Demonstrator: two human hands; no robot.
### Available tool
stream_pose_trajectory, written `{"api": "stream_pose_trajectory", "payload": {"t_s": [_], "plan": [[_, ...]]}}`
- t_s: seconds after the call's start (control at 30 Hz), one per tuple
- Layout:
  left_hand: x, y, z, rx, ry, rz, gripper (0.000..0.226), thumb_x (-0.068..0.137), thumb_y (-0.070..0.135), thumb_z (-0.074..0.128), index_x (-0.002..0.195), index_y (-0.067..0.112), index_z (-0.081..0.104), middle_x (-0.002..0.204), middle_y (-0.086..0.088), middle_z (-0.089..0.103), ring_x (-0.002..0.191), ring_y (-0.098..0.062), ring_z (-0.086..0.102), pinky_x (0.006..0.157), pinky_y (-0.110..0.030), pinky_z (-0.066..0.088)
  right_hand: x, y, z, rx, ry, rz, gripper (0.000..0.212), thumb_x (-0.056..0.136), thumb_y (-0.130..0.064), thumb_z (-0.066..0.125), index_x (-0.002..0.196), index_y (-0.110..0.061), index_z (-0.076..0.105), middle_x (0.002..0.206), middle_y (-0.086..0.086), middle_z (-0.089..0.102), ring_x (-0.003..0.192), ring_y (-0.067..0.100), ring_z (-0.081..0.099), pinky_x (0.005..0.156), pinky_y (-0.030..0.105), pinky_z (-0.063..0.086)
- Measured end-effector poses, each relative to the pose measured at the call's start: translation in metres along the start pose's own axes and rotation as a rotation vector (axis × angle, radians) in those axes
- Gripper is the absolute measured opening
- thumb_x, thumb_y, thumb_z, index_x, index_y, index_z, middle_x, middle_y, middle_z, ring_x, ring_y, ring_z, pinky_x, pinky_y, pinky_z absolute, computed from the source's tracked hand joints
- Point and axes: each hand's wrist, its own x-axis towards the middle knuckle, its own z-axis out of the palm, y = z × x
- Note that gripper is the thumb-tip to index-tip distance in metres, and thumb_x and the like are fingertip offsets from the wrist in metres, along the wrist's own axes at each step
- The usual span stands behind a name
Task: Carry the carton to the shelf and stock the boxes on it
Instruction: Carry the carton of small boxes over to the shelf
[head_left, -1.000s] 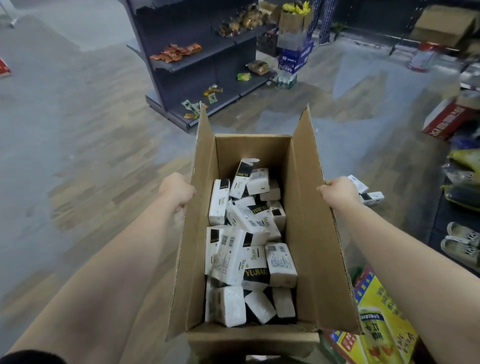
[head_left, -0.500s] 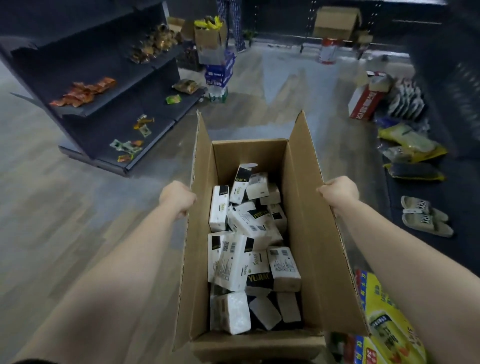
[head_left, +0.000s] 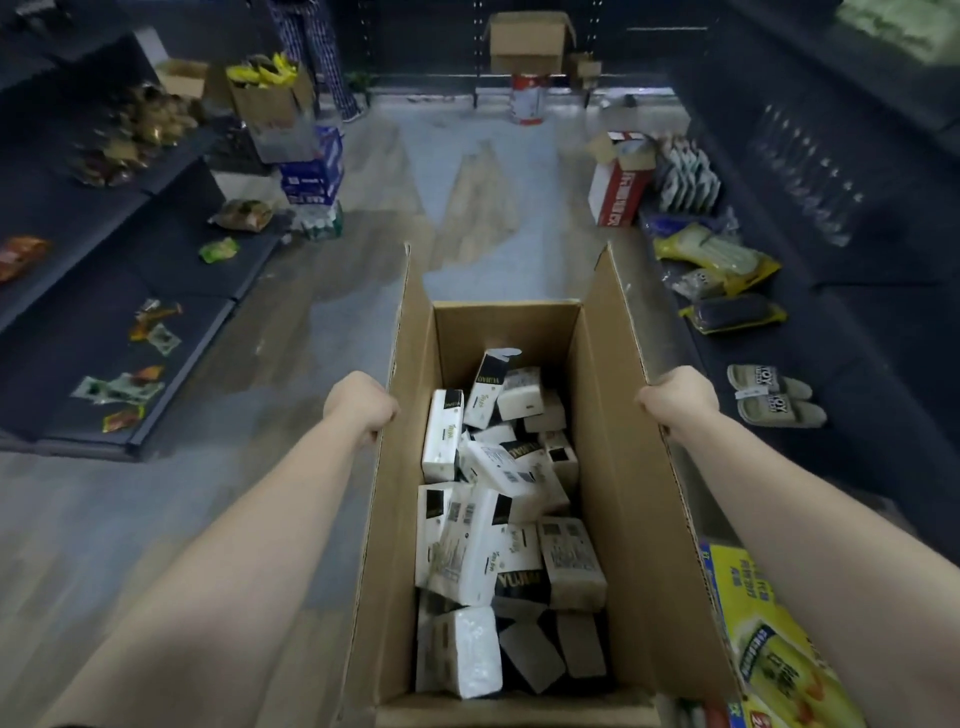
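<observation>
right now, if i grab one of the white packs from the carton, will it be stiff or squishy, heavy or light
Probably squishy: the white packs look like soft wrapped tissue with rounded corners. Likely light: they lie tumbled at all angles in the carton.

Two hands show, a left hand (head_left: 361, 402) and a right hand (head_left: 680, 395). One big carton (head_left: 618, 467) sits in the middle. It has more than ten white boxes (head_left: 483, 545), too mixed up to count all. Two slippers (head_left: 774, 397) sit at the right.
</observation>
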Motion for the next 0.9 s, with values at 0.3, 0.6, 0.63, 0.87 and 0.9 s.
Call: {"api": "stream_pose_trajectory", "payload": {"t_s": [0.3,0.6,0.63,0.87,0.9], "plan": [[0.08,0.084,0.041,0.049,-0.099,0.081,0.038,0.077,0.001,0.06,0.047,0.011,0.04,0.045,-0.011,0.044,0.043,-0.025,0.045,0.05,-0.024,0.038,0.076,0.006,-0.012,0.062,0.03,0.122,0.015,0.085,-0.017,0.065,0.094,-0.006,0.069,0.081,0.01,0.066,0.073,0.027,0.063,0.062,0.03,0.052],[0.161,0.163,0.082,0.099,-0.184,0.217,0.037,0.077,0.0,0.058,0.052,0.014,0.037,0.053,-0.008,0.04,0.05,-0.023,0.042,0.054,-0.027,0.036,0.137,0.008,-0.02,0.123,0.113,0.258,0.014,0.083,-0.013,0.063,0.088,-0.003,0.071,0.085,0.014,0.068,0.077,0.031,0.063,0.068,0.034,0.052],[0.17,0.171,0.086,0.105,-0.197,0.232,0.037,0.078,0.0,0.058,0.052,0.014,0.036,0.052,-0.008,0.04,0.049,-0.023,0.042,0.054,-0.026,0.035,0.143,0.008,-0.02,0.133,0.124,0.272,0.014,0.083,-0.014,0.064,0.088,-0.003,0.071,0.085,0.014,0.069,0.078,0.031,0.064,0.068,0.034,0.052],[0.242,0.253,0.113,0.149,-0.325,0.386,0.041,0.077,-0.004,0.056,0.048,0.014,0.032,0.049,-0.008,0.035,0.049,-0.024,0.04,0.053,-0.028,0.035,0.18,-0.001,-0.027,0.218,0.223,0.437,0.015,0.082,-0.013,0.063,0.087,-0.001,0.072,0.08,0.013,0.07,0.071,0.03,0.064,0.063,0.033,0.051],[0.251,0.265,0.117,0.158,-0.345,0.41,0.041,0.077,-0.004,0.056,0.048,0.014,0.033,0.05,-0.008,0.035,0.049,-0.024,0.04,0.052,-0.028,0.035,0.183,-0.001,-0.029,0.229,0.244,0.471,0.016,0.081,-0.012,0.063,0.087,-0.001,0.072,0.078,0.013,0.069,0.068,0.029,0.062,0.06,0.031,0.049]]}}
